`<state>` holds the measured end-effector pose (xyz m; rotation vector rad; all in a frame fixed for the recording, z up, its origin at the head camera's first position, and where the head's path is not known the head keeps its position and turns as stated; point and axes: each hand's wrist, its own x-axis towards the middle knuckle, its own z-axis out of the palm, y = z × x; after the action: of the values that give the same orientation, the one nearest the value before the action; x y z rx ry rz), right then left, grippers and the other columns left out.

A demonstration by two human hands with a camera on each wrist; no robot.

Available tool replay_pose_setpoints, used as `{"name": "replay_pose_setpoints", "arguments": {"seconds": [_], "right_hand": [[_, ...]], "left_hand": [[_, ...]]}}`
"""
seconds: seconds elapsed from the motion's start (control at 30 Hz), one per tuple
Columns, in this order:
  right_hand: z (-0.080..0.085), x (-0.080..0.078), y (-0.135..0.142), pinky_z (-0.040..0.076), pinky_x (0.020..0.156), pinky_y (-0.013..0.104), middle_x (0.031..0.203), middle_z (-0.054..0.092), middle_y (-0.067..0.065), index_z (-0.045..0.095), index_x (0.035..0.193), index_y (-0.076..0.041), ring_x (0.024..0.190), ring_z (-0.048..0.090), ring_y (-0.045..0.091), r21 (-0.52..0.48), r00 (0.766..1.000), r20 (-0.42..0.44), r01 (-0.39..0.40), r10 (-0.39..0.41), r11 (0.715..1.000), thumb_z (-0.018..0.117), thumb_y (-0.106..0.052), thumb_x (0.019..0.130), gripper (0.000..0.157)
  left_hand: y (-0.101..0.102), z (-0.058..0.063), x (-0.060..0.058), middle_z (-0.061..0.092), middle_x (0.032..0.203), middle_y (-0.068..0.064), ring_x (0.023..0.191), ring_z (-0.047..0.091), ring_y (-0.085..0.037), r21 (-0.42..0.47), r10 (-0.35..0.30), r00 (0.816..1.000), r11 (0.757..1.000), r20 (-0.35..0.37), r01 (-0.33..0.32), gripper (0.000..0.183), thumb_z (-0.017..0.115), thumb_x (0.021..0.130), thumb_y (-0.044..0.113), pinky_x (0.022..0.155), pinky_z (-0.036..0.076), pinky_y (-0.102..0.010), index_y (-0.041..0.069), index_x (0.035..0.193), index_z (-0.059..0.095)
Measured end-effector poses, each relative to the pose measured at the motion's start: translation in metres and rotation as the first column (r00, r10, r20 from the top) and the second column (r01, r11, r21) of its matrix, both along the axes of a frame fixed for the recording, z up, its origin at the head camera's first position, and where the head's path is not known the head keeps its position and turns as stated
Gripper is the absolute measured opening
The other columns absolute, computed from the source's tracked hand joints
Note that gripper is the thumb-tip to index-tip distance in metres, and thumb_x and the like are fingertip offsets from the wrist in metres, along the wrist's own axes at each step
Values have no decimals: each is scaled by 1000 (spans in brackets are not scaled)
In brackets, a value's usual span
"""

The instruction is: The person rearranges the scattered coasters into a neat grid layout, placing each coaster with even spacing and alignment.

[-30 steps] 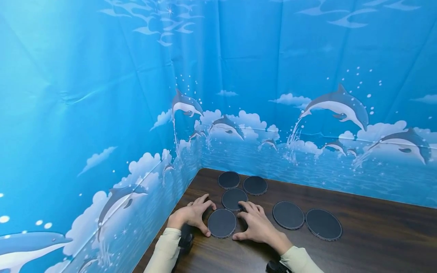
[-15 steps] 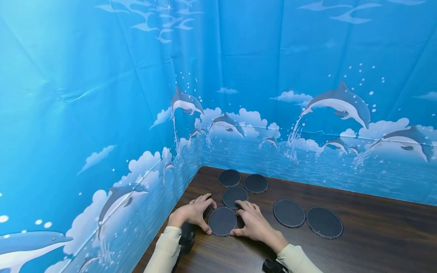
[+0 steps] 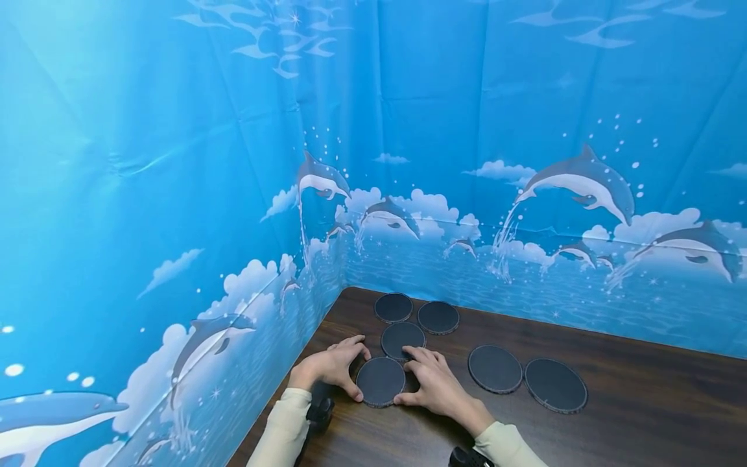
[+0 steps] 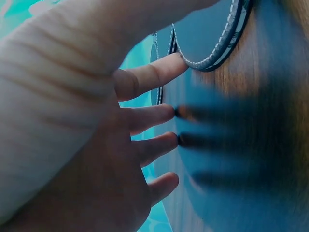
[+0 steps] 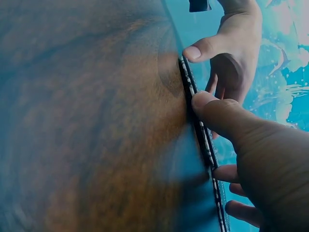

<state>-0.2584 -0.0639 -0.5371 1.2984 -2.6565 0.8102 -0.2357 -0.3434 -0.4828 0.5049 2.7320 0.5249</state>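
Observation:
A round black coaster with pale stitching at its rim lies flat on the dark wood table, between both hands. From its left side my left hand curves thumb and index finger about the rim; its other fingers spread over the wood in the left wrist view. My right hand curves about the right side, thumb against the edge, which shows as a thin stitched line in the right wrist view. Its fingertips overlap the edge of a second coaster just behind, whose front meets the first.
Two more coasters, a left one and a right one, lie farther back. On the right, another pair, one coaster and its neighbour, sit side by side. A blue dolphin-print curtain borders the table at the back and left.
My right hand has moved slightly left, bringing its thumb from beside the front coaster to its rim. The left hand and the coasters have stayed in place.

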Motion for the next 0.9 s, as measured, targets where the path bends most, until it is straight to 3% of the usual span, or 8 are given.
{"name": "replay_pose_setpoints", "arguments": {"seconds": [0.4,0.63,0.9], "right_hand": [[-2,1,0,29,111,59,152,46,11,73,113,-12,139,41,34,-16,1000,3,9,-9,1000,79,-57,84,54],[2,-4,6,30,110,60,153,45,11,72,114,-11,139,41,33,-107,1000,14,-9,11,994,79,-57,84,55],[7,-10,24,27,110,63,154,44,11,72,117,-12,140,39,35,-173,999,29,-21,27,985,80,-56,83,56]], "left_hand": [[2,-3,0,23,163,-18,149,22,-37,-41,-19,1000,999,0,19,71,95,67,46,112,27,-63,23,120,53],[2,5,0,23,162,-22,149,21,-42,64,-16,1000,998,-22,17,73,96,67,43,112,24,-66,19,122,52],[9,11,-2,23,163,-20,149,21,-40,153,-47,997,987,-57,56,79,91,69,50,112,22,-67,20,129,50]]}}
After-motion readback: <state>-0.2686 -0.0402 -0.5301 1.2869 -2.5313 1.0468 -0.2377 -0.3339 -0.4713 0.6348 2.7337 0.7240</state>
